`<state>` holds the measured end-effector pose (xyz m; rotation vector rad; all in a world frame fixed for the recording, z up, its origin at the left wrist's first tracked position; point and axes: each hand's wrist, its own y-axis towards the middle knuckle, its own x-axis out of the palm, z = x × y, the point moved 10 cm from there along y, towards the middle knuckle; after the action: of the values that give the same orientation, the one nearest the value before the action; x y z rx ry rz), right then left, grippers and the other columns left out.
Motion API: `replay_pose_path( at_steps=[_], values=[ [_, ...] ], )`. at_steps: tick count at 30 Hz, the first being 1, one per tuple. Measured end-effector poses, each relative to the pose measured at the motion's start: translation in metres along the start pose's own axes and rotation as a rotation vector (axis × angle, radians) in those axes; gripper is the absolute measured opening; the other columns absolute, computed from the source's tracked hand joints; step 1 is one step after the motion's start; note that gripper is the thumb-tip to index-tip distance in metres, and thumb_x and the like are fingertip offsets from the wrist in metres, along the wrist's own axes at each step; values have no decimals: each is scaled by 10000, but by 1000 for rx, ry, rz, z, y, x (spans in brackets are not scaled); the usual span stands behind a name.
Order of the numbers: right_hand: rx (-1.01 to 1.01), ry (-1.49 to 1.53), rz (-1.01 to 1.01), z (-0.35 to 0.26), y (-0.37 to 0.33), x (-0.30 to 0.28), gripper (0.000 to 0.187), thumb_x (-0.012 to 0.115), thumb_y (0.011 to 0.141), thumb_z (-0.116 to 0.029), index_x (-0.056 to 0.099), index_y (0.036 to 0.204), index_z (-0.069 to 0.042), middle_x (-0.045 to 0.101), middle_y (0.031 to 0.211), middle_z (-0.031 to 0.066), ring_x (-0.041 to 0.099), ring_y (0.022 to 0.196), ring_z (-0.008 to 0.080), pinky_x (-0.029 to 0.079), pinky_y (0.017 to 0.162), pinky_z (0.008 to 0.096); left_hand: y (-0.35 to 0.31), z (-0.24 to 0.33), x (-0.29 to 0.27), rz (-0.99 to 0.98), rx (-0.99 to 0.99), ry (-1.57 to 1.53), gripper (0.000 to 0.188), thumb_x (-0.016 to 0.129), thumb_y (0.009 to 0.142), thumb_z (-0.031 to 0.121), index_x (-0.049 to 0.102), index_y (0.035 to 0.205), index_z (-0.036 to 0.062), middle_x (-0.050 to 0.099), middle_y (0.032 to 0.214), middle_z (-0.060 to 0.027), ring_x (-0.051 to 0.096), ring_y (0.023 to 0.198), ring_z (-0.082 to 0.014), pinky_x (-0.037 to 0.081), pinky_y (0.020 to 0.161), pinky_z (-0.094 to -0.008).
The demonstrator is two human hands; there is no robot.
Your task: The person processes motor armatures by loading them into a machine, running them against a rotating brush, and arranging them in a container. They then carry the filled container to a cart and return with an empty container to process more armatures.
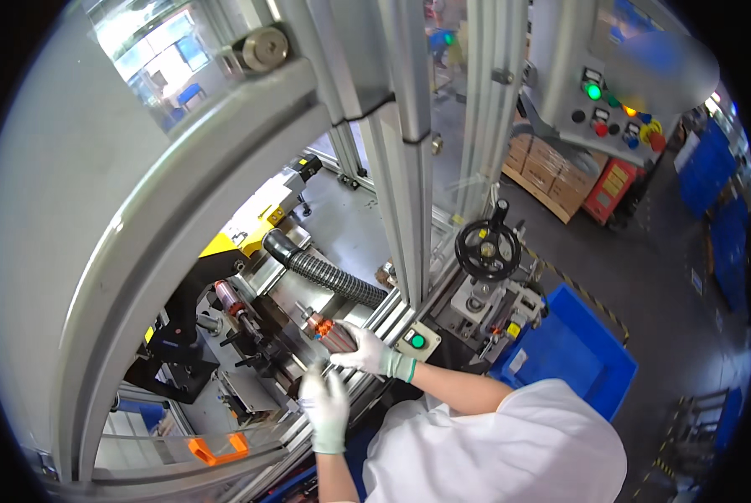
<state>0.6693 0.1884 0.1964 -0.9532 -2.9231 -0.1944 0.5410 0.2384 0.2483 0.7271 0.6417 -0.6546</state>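
A motor armature [334,337] with orange-red copper windings and a metal shaft is held in my white-gloved right hand [365,350], over the front edge of the machine. The fingers are wrapped round its near end and hide part of it. Just below and to the left, my left hand [323,407], gloved too, points up toward the machine. Its fingers are stretched out, with the thumb apart and nothing visible between them. Further in, a second armature [235,303] lies at the black fixture [262,348] inside the machine.
A black corrugated hose [334,278] runs behind the armatures. A green button box [417,339] sits by my right wrist. Beyond it are a black handwheel [487,250] and a blue bin [572,352]. Grey frame posts [396,184] rise ahead; an orange handle [218,449] is at lower left.
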Motion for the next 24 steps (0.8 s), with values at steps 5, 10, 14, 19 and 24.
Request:
replay_pose_path(
  at_steps=[5,10,14,19,24],
  values=[
    [103,405,-40,-3,-3,4,561,674,801,-152,414,1273,5,579,988,24,560,855,75,476,762,230,-37,49,55,-226,207,480,789,681,715,407,430,1216,-149,442,1284,-295,375,1242,-405,191,1084,-534],
    [-213,-118,65,-75,-58,8,580,675,784,-131,393,1277,-18,554,1035,67,544,931,126,444,830,267,-49,82,104,305,833,434,712,650,778,354,387,1336,-2,437,1334,-230,390,1253,-376,248,1086,-468],
    [61,522,-145,-88,-90,12,647,665,766,-45,329,1319,-39,540,1102,81,530,1000,165,431,888,321,-42,41,141,32,708,50,590,609,811,314,436,1277,-5,476,1295,-205,430,1215,-360,280,1054,-470],
    [-92,485,94,-117,-134,-57,572,660,709,6,401,1218,-24,576,1013,92,572,917,161,465,827,303,-33,-5,182,-412,364,-444,405,541,866,247,519,1179,-10,540,1230,-163,496,1152,-332,332,1001,-473],
    [-189,1063,365,-110,-213,-157,605,667,681,-21,404,1223,-70,579,994,149,630,916,310,521,784,413,-31,154,119,-67,663,14,282,689,722,120,597,965,10,611,1018,-145,555,1012,-348,416,878,-468]
  ],
)
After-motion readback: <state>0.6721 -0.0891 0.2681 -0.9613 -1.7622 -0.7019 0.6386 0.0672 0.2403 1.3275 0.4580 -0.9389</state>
